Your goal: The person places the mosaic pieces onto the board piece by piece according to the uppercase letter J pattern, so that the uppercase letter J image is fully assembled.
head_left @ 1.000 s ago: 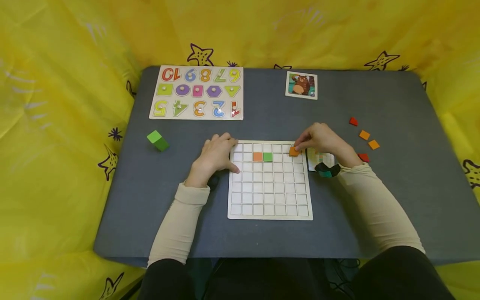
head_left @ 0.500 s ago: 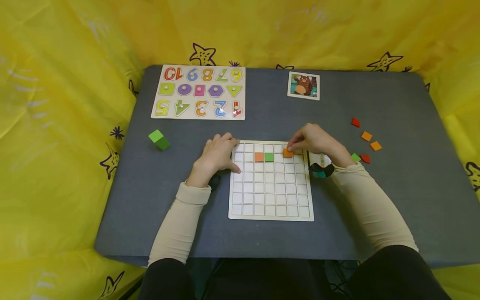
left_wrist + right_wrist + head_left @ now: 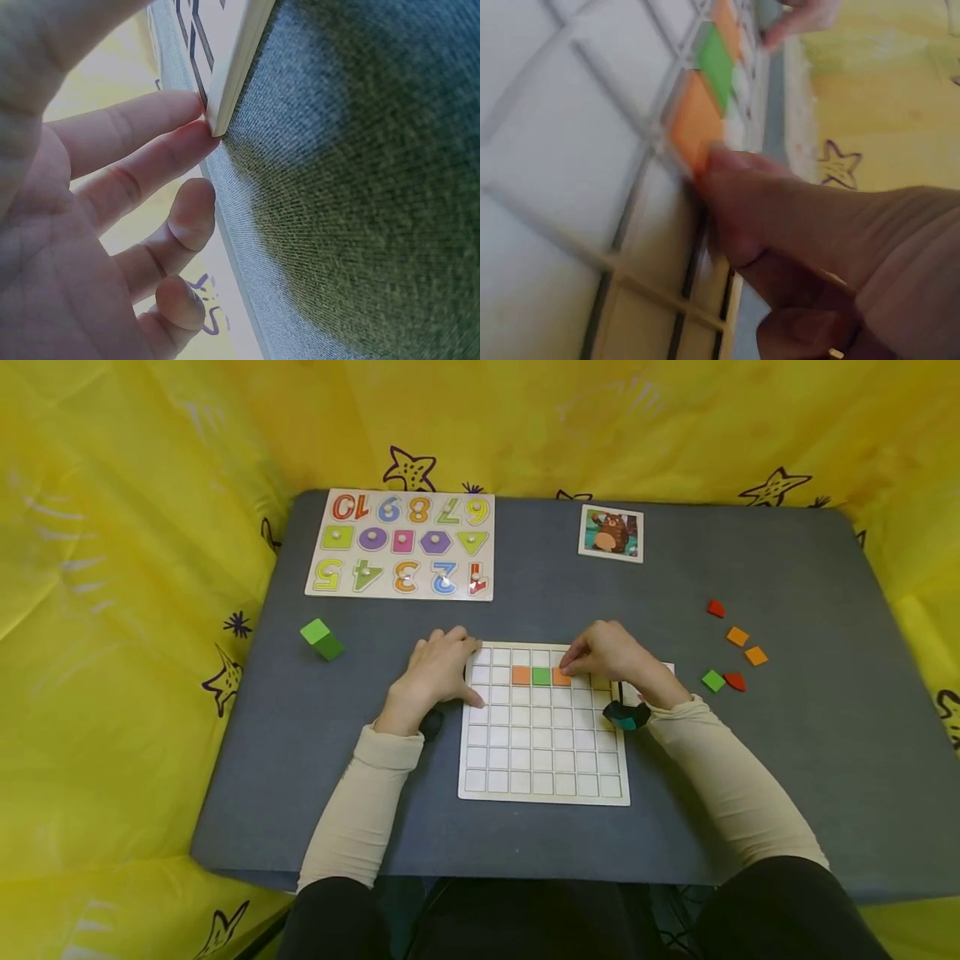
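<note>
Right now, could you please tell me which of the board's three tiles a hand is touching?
The right-end orange tile in the head view: the right hand touches it, but neither the green tile nor the left-end orange tile.

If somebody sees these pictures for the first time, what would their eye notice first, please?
Most likely the bright yellow cloth, which runs along the left, far and right sides of the grey table. Next, the white grid near the person, where the right hand holds an orange tile beside a green tile. The colourful number board also stands out, at the table's far left.
</note>
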Tool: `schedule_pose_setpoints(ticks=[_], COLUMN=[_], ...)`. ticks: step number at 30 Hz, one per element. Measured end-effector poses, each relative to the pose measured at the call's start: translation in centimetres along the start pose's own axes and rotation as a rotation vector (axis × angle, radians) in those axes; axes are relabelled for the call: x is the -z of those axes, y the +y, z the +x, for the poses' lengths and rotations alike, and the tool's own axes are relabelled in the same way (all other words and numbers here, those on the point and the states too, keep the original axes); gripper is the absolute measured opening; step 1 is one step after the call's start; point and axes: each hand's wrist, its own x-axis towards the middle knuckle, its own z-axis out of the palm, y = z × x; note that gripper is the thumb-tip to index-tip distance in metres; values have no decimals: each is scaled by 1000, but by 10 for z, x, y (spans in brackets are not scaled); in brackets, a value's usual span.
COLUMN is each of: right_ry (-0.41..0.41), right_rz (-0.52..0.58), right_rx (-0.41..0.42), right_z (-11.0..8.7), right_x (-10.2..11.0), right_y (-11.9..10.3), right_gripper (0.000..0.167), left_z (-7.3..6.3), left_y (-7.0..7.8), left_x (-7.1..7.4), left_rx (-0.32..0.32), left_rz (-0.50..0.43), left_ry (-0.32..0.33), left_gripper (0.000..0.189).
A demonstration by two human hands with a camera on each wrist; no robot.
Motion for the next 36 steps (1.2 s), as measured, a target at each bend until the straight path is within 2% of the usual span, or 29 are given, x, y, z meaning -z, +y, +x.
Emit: schedule_pose_setpoints(ticks=[9, 13, 16, 21, 24, 32, 36], right_ry=[74, 115, 110, 129, 140, 174, 157], right_rz=[-138, -145, -115, -25, -20, -13, -13], right_rx=[-49, -56, -61, -76, -93, -211, -235], right_z=[-8, -7, -9, -23, -31, -51, -61], right_x=[-8, -12, -9, 4, 13, 34, 42], right_y=[-10, -16, -14, 5, 18, 53, 70], right_gripper=[14, 14, 15, 16, 17, 23, 27], left_z=[2, 2, 1, 0, 0, 1, 1], left_y=[0, 0, -1, 1, 1, 1, 0], left_x=[1, 2, 1, 1, 1, 1, 0], left_rx=[-4, -1, 6, 1, 3, 0, 2], left_rz=[-4, -11, -30, -41, -40, -36, -33], left_ry=[2, 7, 2, 6, 12, 6, 5], left_gripper=[95, 95, 96, 95, 95, 95, 96])
